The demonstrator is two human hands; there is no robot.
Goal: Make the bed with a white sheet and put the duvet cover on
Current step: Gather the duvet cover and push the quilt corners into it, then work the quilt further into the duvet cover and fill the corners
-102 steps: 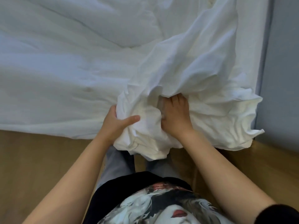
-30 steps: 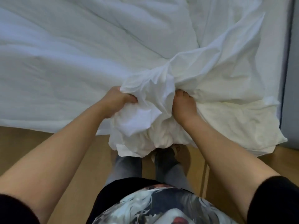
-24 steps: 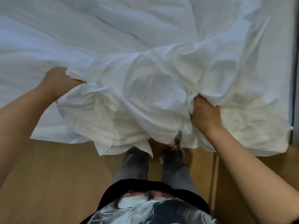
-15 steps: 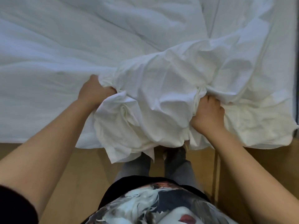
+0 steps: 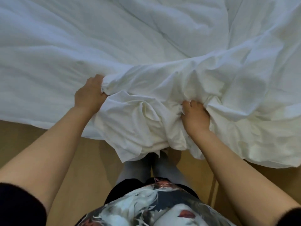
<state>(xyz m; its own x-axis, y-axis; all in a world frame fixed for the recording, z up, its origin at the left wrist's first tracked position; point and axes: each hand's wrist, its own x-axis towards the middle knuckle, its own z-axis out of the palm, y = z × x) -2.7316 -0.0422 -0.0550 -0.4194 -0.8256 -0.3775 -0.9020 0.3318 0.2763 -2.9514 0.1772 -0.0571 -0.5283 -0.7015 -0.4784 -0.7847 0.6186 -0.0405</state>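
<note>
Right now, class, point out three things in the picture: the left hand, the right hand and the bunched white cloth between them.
left hand [image 5: 88, 97]: head view, back of the hand.
right hand [image 5: 196, 119]: head view, back of the hand.
bunched white cloth [image 5: 138, 118]: head view, crumpled fold between the hands.

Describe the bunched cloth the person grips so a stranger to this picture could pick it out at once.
A wide white bed fills the upper picture; follow its near edge above the wooden floor. Between the left hand and right hand hangs the bunched cloth. It alone is creamy and deeply crumpled, while the bedding beyond lies smoother and bluish.
</note>
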